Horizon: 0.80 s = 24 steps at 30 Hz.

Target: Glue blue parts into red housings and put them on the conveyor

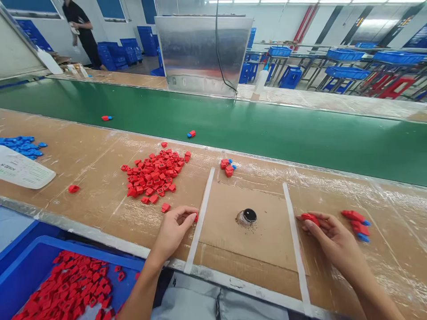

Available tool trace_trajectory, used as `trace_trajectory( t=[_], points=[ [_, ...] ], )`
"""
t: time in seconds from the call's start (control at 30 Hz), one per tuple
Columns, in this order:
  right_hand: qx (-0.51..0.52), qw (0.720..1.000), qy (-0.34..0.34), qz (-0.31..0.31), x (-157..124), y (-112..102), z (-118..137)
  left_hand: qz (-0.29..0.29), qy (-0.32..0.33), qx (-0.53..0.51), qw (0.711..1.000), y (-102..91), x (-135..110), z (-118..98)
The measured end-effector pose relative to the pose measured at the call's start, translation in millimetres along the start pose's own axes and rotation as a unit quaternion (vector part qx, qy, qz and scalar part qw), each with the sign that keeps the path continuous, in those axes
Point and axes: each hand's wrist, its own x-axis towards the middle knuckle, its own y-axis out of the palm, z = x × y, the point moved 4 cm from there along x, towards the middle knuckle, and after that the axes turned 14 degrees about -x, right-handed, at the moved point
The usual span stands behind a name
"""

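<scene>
My left hand (pixel 174 229) rests on the cardboard-covered bench (pixel 93 164), fingers pinched on a small red plastic piece (pixel 196 217) beside a white tape strip. My right hand (pixel 330 238) lies to the right of the second tape strip and grips a red piece (pixel 310 218) between thumb and fingers. A heap of red pieces (pixel 152 174) lies just beyond my left hand. Two red-and-blue assembled pieces (pixel 358 224) sit right of my right hand. A small black round fixture (pixel 248 216) sits between the two hands.
A green conveyor belt (pixel 300 133) runs behind the bench, carrying two red-and-blue pieces (pixel 191 133). A blue bin (pixel 40 266) of red pieces is at lower left. Loose blue pieces (pixel 23 146) and a white sheet lie far left. A person stands at the back left.
</scene>
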Motion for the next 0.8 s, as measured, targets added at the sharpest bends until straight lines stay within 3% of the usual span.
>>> trace_trajectory(
  t=[0.23, 0.37, 0.57, 0.7, 0.8],
  points=[
    [-0.011, 0.998, -0.037, 0.059, -16.9, 2.2, 19.4, 0.007, -0.01, -0.058, 0.998, 23.1, -1.8, 5.1],
    [-0.03, 0.991, -0.099, 0.081, -17.0, 8.9, 46.3, 0.018, -0.032, -0.098, 0.995, 37.4, 0.5, 9.9],
    [-0.043, 0.979, -0.167, 0.111, -20.0, 18.5, 90.3, 0.038, 0.006, -0.082, 0.996, 50.4, -4.2, 13.2],
    [-0.112, 0.965, -0.225, 0.081, -25.5, 22.2, 113.4, 0.062, 0.005, -0.077, 0.995, 61.8, -11.5, 18.5],
    [-0.183, 0.942, -0.277, 0.055, -31.4, 25.6, 127.2, 0.065, -0.038, -0.128, 0.989, 69.4, -15.4, 23.6]
  ],
)
